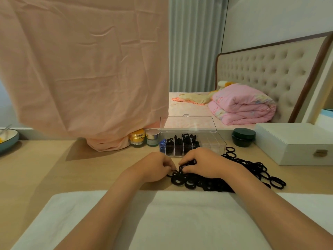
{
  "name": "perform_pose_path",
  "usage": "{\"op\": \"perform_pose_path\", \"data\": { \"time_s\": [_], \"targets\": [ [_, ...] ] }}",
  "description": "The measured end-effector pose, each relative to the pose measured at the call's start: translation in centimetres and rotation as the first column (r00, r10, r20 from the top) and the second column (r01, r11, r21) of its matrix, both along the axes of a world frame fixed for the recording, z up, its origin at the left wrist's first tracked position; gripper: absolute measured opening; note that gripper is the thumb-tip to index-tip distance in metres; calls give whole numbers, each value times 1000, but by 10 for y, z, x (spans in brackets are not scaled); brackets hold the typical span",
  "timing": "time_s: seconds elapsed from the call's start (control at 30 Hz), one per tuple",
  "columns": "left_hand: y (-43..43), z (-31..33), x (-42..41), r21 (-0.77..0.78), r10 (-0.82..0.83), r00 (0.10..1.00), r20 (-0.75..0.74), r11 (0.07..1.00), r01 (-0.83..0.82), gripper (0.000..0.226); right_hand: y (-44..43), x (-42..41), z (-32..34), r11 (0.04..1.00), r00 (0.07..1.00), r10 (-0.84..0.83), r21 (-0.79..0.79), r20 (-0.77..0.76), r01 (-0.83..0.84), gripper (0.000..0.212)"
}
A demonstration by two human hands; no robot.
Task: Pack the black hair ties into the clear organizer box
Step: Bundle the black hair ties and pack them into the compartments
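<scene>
**Both hands work the loose ties in front of the organizer box**

Far to the left of the clear organizer box (212,141), a bowl (7,139) sits at the edge of the wooden desk (36,168). A hanging pink cloth (84,69) drops to the desk on the box's left. Between the cloth and the box stand a gold jar (137,138) and a silver-lidded jar (152,137), the latter just beside the box.

The box stands with its lid (188,123) raised upright at the back. Its left compartments hold packed ties (178,143).

Directly in front of the box, the left hand (155,167) has its fingers curled, the tips pinching at the left end of the black hair ties (207,183). The right hand (201,163), just beside it, curls its fingers around a small bunch of the same ties. The pile spreads across the desk from the front of the box towards its right.

To the right of the box sits a dark green jar (243,137), and beyond that a white case (295,143).
</scene>
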State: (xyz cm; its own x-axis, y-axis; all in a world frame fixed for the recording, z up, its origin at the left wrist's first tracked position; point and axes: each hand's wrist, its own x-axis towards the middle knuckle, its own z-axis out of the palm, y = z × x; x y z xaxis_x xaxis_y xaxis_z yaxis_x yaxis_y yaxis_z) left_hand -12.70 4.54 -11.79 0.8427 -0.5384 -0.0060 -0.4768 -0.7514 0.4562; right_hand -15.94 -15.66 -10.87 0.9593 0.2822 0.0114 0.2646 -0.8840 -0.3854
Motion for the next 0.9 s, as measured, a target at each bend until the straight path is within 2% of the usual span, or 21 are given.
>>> {"op": "perform_pose_path", "data": {
  "time_s": [0.13,0.27,0.37,0.47,0.57,0.73,0.9],
  "targets": [
    [-8,5,3,-43,-31,999,-9,999,30,38,-3,-6,4,996,992,-30,83,125,20,24],
    [-7,3,9,20,15,993,114,1000,-17,26,9,-17,13,990,995,103,94,-2,-102,23],
    [-3,-1,9,126,9,984,176,992,-31,25,20,-18,11,986,985,164,-25,-44,-166,14],
    [-1,-2,7,125,-23,979,203,992,-3,22,28,-15,8,958,985,170,-229,-25,-172,31],
    [-4,-3,8,83,-22,962,273,997,-1,28,32,-14,8,936,984,173,-304,-39,-177,33],
    [-5,-5,9,136,-145,958,248,984,114,18,30,-14,6,959,991,126,-252,-34,-130,24],
    [-1,-7,14,182,-110,945,309,982,55,16,33,-14,3,981,998,47,-186,-47,-55,15]
  ]
}}
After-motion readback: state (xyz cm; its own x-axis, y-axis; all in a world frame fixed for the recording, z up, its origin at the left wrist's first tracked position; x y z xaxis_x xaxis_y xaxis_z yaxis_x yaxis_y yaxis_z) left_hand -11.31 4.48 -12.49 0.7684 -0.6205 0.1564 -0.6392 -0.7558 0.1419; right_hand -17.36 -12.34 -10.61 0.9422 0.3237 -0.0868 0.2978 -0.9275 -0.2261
